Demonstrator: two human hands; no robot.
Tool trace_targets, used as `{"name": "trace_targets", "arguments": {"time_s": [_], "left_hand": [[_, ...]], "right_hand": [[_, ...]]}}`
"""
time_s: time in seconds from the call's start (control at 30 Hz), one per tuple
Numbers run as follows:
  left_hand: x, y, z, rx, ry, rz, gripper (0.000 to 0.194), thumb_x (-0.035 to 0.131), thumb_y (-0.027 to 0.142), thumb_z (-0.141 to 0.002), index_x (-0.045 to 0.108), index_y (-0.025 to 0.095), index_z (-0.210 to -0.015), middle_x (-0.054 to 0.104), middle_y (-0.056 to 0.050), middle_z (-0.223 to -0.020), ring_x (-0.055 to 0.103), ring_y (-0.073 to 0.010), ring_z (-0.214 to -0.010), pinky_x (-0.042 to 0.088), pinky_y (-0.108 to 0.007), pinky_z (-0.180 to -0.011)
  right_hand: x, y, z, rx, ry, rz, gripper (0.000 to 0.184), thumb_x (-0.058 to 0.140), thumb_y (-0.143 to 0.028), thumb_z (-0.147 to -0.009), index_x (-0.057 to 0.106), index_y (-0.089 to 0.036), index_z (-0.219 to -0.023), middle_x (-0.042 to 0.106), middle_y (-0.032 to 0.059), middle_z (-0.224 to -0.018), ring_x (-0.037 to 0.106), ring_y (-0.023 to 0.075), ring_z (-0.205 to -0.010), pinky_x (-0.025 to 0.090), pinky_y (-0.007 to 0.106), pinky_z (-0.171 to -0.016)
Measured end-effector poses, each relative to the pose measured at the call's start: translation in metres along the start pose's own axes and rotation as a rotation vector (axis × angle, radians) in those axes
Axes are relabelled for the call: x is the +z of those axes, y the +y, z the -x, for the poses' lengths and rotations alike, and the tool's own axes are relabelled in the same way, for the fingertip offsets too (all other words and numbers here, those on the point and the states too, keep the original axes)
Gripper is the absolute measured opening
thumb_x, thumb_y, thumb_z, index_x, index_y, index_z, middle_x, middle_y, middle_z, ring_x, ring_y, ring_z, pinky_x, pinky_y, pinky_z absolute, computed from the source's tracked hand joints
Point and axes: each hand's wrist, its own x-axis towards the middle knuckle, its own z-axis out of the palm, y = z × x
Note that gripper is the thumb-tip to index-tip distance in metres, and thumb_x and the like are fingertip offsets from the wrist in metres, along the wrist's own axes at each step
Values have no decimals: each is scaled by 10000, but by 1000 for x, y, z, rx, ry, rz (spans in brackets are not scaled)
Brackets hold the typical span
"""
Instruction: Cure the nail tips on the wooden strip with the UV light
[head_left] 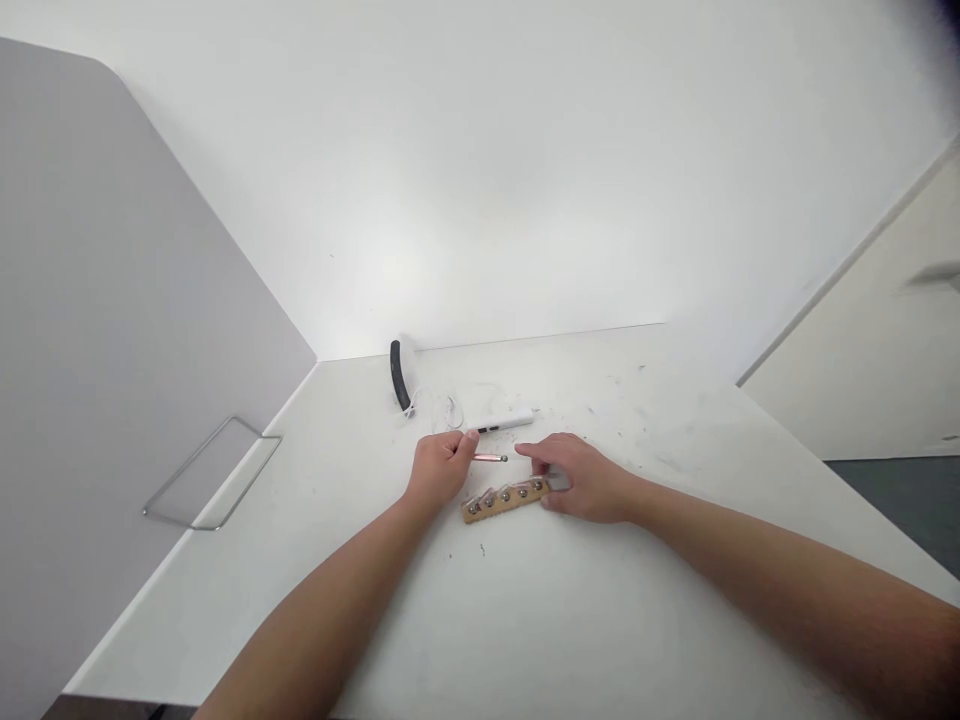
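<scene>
A small wooden strip [501, 500] with several round metal studs lies on the white table [570, 620]. My right hand [581, 478] rests on the strip's right end, fingers curled over it and the index finger stretched left. My left hand [441, 465] is closed around a thin pink, metal-tipped tool [491, 458], whose tip points right just above the strip. The two hands are close but apart.
Behind the hands lies a white stick-shaped device [504, 421] with a thin white cable [439, 408], and a black-and-white curved object [399, 374] near the wall. A grey partition with a wire bracket [212, 472] stands at the left. The table's right edge borders a dark floor.
</scene>
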Motion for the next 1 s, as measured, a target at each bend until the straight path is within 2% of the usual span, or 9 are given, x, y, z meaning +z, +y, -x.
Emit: {"name": "trace_targets", "arguments": {"time_s": [0.27, 1.0], "left_hand": [[-1, 2, 1, -7, -11, -7, 465, 332, 501, -795, 288, 160, -483, 278, 34, -449, 277, -86, -470, 206, -228, -471], [-2, 4, 2, -10, 9, -35, 452, 335, 492, -789, 298, 164, -480, 276, 35, -450, 274, -84, -466, 210, -225, -462]], "right_hand": [[-1, -3, 0, -1, -8, 11, 570, 597, -202, -633, 490, -194, -1193, 620, 33, -905, 522, 196, -908, 362, 395, -911], [2, 0, 0, -29, -4, 41, 568, 597, -222, -650, 473, -215, -1205, 620, 35, -913, 524, 198, -921, 359, 407, -901]]}}
